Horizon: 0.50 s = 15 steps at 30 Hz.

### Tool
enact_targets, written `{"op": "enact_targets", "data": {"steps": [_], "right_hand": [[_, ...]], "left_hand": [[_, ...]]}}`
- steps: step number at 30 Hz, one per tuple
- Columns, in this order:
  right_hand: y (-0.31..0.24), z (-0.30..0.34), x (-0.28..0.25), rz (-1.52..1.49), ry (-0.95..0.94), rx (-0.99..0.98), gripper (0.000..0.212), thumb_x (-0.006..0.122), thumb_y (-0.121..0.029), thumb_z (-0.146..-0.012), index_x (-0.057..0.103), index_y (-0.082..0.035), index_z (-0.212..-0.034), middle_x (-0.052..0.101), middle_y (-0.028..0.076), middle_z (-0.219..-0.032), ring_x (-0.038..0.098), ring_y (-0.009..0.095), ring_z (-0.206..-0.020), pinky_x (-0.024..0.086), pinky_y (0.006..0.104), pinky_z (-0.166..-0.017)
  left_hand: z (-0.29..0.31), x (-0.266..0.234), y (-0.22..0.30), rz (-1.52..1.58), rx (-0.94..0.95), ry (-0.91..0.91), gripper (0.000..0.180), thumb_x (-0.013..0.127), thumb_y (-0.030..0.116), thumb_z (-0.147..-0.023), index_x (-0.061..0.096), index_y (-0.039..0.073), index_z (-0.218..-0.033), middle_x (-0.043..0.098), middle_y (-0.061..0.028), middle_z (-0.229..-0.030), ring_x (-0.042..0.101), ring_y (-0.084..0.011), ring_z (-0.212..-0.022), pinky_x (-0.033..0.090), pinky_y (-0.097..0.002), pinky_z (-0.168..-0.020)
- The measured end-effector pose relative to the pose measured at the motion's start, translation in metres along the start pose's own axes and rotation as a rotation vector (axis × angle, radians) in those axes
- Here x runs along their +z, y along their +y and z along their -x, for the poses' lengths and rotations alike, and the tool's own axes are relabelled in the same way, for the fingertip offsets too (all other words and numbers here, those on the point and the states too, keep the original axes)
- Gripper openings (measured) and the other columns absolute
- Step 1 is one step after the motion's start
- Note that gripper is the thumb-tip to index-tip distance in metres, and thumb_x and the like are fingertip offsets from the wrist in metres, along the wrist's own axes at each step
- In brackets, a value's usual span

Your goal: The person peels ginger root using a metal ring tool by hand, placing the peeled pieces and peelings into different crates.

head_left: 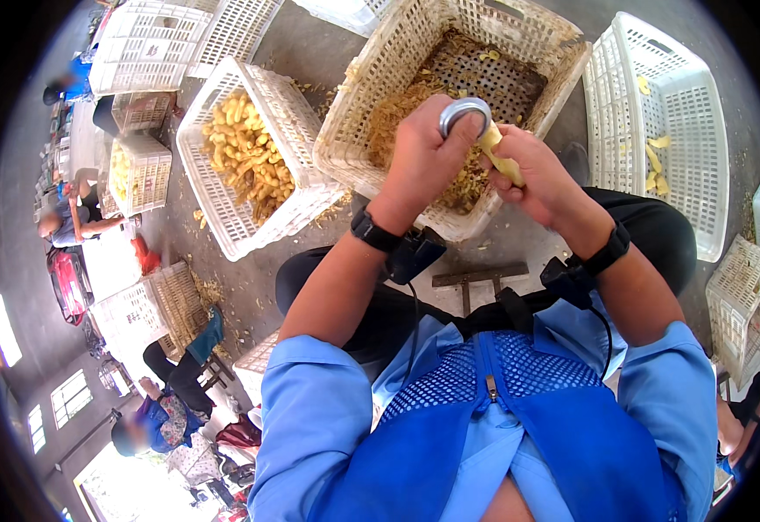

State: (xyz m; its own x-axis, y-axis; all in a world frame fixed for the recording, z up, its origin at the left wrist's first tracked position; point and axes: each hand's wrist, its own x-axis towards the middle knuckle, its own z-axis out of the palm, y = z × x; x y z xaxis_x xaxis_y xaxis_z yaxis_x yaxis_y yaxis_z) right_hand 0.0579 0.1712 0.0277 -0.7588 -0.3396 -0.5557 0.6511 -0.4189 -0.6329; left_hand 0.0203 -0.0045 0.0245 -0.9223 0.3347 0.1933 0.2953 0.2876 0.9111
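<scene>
My left hand (428,152) is closed around a round, shiny metal ring tool (465,113). Pinched in the fingers of my right hand (541,174) is a pale yellow, peeled-looking root piece (505,160), probably ginger, its upper end close to the ring. Both hands are above the near part of a dirty white slatted crate (345,100), where brownish peelings (397,109) lie. To the left, another white crate (232,228) holds a heap of yellow-brown, knobby pieces (249,152). A few pale yellow pieces (654,165) are in the white crate (702,157) on the right.
Between my knees is a brown T-shaped support (477,278). Peel scraps (335,213) litter the floor beside the crates. Further left, other people (75,222) sit among more crates (143,178). Stacked crates (741,283) and another person (750,409) are at the far right.
</scene>
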Motion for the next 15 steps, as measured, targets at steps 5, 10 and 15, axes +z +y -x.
{"op": "enact_targets", "data": {"steps": [5,10,15], "right_hand": [[0.003,0.001,0.002,0.094,0.037,-0.039,0.028,0.053,-0.012,-0.086,0.048,-0.005,-0.113,0.051,0.002,-0.083,0.043,0.005,-0.057,0.029,0.0206,-0.043],[0.009,-0.004,0.002,0.231,0.047,-0.030,0.041,0.055,-0.011,-0.087,0.046,-0.005,-0.127,0.051,0.000,-0.082,0.044,0.005,-0.059,0.030,0.0212,-0.045],[0.013,-0.003,0.010,0.378,0.137,-0.184,0.053,0.054,-0.010,-0.089,0.041,-0.005,-0.140,0.051,-0.002,-0.084,0.045,0.005,-0.062,0.033,0.0211,-0.049]], "left_hand": [[-0.001,0.007,0.003,-0.173,0.066,0.031,0.015,0.067,0.016,-0.093,0.065,0.001,-0.093,0.063,-0.0160,-0.080,0.062,-0.0305,-0.068,0.049,-0.0361,-0.062],[-0.004,0.001,-0.009,0.067,-0.159,0.091,0.016,0.067,0.016,-0.093,0.063,0.000,-0.094,0.065,-0.0174,-0.081,0.064,-0.0315,-0.071,0.050,-0.0362,-0.063],[-0.001,-0.007,-0.006,0.120,-0.142,0.019,0.020,0.066,0.019,-0.097,0.067,0.001,-0.104,0.067,-0.0094,-0.090,0.062,-0.0144,-0.073,0.051,-0.0288,-0.066]]}}
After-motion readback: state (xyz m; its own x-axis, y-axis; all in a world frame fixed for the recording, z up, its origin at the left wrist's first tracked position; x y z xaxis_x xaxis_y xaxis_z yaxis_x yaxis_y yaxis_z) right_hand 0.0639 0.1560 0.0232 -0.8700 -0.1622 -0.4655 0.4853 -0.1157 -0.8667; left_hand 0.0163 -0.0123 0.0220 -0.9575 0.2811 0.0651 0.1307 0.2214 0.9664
